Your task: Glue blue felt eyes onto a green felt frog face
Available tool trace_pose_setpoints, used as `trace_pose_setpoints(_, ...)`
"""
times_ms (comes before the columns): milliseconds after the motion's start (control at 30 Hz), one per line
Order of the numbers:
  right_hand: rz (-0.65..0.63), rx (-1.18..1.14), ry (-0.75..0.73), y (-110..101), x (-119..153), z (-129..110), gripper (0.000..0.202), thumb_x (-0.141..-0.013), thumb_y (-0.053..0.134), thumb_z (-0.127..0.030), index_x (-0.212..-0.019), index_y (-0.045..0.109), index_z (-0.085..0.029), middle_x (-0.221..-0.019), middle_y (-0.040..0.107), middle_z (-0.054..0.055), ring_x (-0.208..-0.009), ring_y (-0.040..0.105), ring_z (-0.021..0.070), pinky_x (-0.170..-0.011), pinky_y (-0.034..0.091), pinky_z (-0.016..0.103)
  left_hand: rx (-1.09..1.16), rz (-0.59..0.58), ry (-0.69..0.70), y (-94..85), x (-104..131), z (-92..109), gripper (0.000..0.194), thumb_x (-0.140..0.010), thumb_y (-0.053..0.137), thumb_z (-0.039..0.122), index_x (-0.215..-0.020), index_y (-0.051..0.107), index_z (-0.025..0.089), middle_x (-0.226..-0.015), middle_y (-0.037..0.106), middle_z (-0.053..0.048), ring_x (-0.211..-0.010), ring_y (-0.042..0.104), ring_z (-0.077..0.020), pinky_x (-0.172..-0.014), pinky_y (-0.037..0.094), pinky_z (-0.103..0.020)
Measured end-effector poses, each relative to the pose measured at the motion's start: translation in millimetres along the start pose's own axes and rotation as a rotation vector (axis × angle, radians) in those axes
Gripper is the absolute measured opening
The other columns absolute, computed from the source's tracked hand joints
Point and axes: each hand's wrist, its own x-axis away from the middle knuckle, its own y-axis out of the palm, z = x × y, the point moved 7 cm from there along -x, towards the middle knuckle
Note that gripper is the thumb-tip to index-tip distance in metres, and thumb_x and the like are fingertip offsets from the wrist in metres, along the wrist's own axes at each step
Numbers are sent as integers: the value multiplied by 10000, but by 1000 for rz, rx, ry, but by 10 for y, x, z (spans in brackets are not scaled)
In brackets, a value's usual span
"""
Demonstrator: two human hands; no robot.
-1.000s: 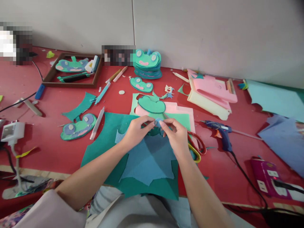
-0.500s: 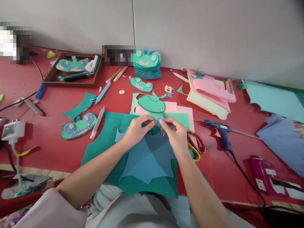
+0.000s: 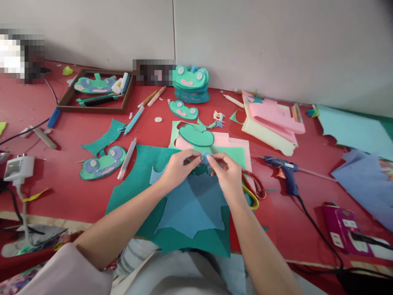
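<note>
"Head view, nearest first: what do you make out?"

"Closest is a dark green sheet (image 3: 132, 168), with a ragged-edged blue cloth (image 3: 192, 209) lying on it. Both hands meet over the cloth's far side."

"Are they holding anything?"

"Yes, a small blue disc (image 3: 205, 157). The left hand (image 3: 179, 168) pinches it on one side and the right hand (image 3: 227, 172) on the other, thumb across its face. Both grips are closed on it, so it sits between the fingertips."

"How would you handle it well?"

"Lightly, I'd say, and close to the rim, since a thin soft piece probably buckles if squeezed. Small turns would suit it better than tugs. The fingers cover its underside, so I can't tell whether anything sits behind it."

"Any hazards?"

"Scissors (image 3: 262, 191) lie just beside the right hand; I'd mind that wrist. Farther right rests a glue gun (image 3: 285, 166), its tip toward the hands. Best treated as hot."

"And beyond?"

"Just past the fingertips, a green cutout (image 3: 196, 134) overlaps a pink sheet (image 3: 224, 140). Then comes one frog face (image 3: 183, 110), and behind it a stack of frog faces (image 3: 190, 82) near the wall (image 3: 276, 49)."
</note>
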Motion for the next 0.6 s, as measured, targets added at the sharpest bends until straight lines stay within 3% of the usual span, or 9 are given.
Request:
trace_pose_setpoints(367, -4, 0, 2, -10, -3, 27, 213, -733, 657, -396, -768, 649, -186, -615, 584, -19, -500, 500, 87, -438, 420, 207, -10, -5, -2, 6, 2, 1, 162, -841, 531, 293, -843, 622, 158, -742, 665, -11, -679, 613, -99, -639, 472, -192)
trace_pose_setpoints(600, -41, -12, 9, -5, -11, 36, 217, -738, 652, -399, -797, 664, -191, -680, 605, 6, -595, 549, 114, -435, 433, 200, -6, 25, -27, -9, -4, -17, 163, -841, 530, 298, -851, 625, 166, -735, 665, -9, -672, 614, -97, -642, 479, -196)
